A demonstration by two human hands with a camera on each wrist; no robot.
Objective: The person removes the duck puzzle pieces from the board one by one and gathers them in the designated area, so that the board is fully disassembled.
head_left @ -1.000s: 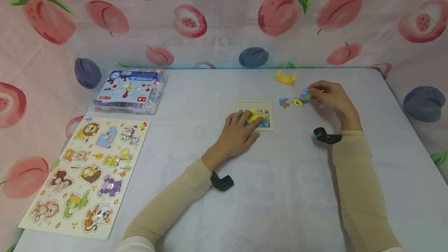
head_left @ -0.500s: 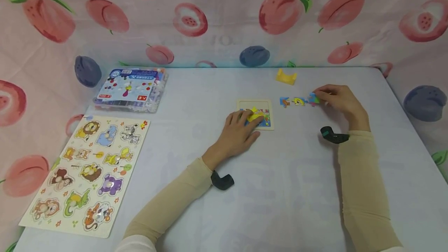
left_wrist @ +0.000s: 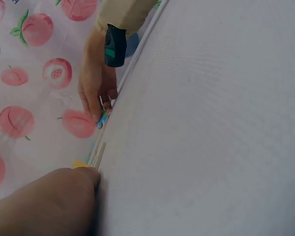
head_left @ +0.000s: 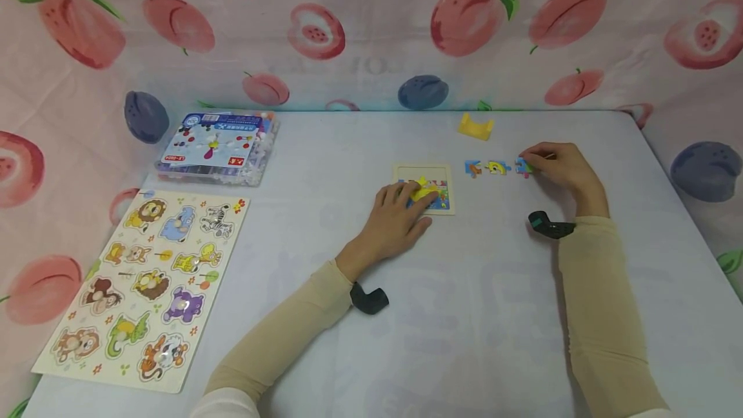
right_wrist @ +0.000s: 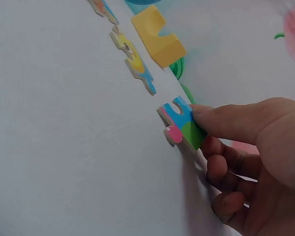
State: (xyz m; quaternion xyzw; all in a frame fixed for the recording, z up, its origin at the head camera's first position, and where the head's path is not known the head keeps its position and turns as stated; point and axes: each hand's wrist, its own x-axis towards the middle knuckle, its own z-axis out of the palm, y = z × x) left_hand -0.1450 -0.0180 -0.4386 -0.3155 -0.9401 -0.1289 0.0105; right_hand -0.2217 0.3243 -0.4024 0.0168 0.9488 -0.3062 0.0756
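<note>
Right of centre in the head view, the right hand (head_left: 565, 166) pinches a blue-and-green puzzle piece (right_wrist: 183, 119) between thumb and finger. Near the centre, the left hand (head_left: 395, 228) rests, fingers loosely extended and spread, on a small puzzle tray (head_left: 419, 174). Between the hands lie a brown-and-blue piece (head_left: 473, 168) and a yellow-and-blue piece (head_left: 497, 168).

Play table (head_left: 325, 224), room type unclear; fruit-print drapes (head_left: 383, 24), animal board (head_left: 136, 302), puzzle pieces (head_left: 497, 168) show it.
</note>
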